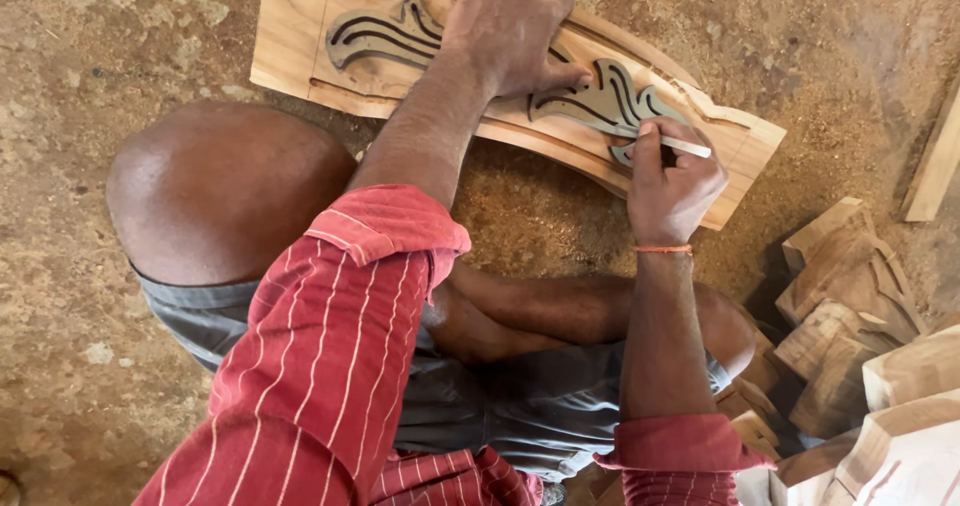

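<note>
Our right hand is closed around a pale pencil, its tip at the right end of a grey leaf-shaped template lying on the curved wooden panel. Our left hand lies flat with fingers spread, pressing the template's middle onto the panel, which rests on the sawdust-strewn floor before our knees. We judge the tracing under way at that right tip; how much outline is drawn we cannot tell. Carved wooden pieces are stacked at the right.
</note>
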### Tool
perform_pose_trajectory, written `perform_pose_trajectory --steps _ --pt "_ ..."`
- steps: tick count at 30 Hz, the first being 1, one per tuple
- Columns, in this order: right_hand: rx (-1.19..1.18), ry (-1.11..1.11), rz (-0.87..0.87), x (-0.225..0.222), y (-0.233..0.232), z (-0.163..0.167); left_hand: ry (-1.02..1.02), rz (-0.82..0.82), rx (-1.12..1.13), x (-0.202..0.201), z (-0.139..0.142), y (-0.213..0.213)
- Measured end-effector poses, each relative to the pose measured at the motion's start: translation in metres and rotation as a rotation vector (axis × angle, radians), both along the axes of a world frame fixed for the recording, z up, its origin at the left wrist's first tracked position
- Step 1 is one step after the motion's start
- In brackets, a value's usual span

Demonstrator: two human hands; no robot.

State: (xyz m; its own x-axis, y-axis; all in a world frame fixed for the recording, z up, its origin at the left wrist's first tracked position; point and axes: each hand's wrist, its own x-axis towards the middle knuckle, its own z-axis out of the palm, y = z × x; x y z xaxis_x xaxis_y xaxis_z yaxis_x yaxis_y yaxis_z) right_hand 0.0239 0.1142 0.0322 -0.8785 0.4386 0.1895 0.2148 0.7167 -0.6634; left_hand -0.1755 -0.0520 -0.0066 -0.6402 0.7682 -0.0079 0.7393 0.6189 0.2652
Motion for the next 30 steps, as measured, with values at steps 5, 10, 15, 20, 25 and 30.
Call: perform_pose_trajectory --steps 5,10,15,20,25,30 --pt "0.016 0.022 0.017 -0.001 -0.002 0.002 -0.067 0.011 -0.008 0.001 0.004 -0.001" --pt "0.086 -0.014 0.020 -0.005 -0.007 0.006 -0.113 0.017 -0.045 0.002 0.008 -0.001" --pt "0.036 -0.030 -0.023 -0.017 -0.020 0.002 -0.098 0.007 -0.018 0.001 0.008 0.000" --pt "-0.007 0.050 0.045 -0.019 -0.032 -0.001 -0.050 0.003 0.042 0.002 0.007 -0.002" --pt "0.078 0.024 0.033 -0.014 -0.023 0.001 -0.070 0.004 -0.036 0.002 0.003 0.001" --pt "-0.148 0.082 -0.006 -0.022 -0.032 -0.011 -0.061 -0.002 -0.025 0.000 -0.001 0.003"
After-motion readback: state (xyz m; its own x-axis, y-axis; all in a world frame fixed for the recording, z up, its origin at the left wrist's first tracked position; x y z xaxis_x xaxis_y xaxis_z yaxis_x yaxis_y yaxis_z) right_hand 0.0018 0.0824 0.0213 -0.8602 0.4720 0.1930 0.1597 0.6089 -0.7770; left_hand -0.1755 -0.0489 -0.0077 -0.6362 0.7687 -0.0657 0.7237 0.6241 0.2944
